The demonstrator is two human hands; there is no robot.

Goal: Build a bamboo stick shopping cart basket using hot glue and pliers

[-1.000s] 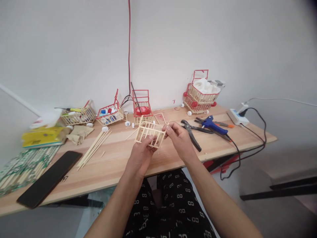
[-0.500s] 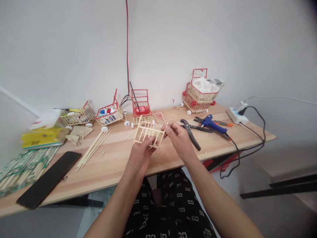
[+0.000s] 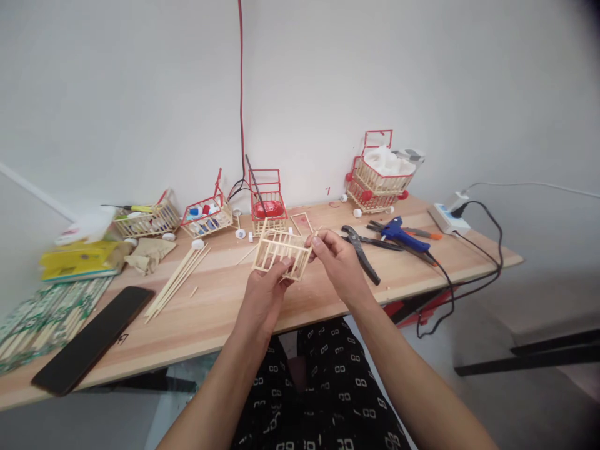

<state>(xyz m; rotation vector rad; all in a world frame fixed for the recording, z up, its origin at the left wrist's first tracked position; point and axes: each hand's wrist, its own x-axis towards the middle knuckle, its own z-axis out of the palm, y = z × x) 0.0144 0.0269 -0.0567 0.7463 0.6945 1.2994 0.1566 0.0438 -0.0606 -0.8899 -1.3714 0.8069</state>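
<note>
A small basket frame of thin wooden sticks (image 3: 281, 248) is held up over the front of the table, tilted. My left hand (image 3: 268, 290) grips it from below, thumb across its bars and the other fingers mostly hidden behind. At its right end, my right hand (image 3: 334, 256) pinches a short wooden stick (image 3: 313, 236) between thumb and forefinger. Whether that stick is joined to the frame I cannot tell. Beyond the hands, a flat rectangle of sticks (image 3: 301, 223) lies on the table.
Pliers (image 3: 360, 253) and a blue glue gun (image 3: 405, 236) lie right, its cable running toward a power strip (image 3: 449, 219). Several small stick carts, including one with white contents (image 3: 382, 178), stand along the wall. Loose sticks (image 3: 175, 284), a phone (image 3: 94, 337) and packaged chopsticks (image 3: 49, 319) lie left.
Almost nothing differs. The stick frame and both hands stay in place, apart from a very slight shift of the left hand and forearm.
</note>
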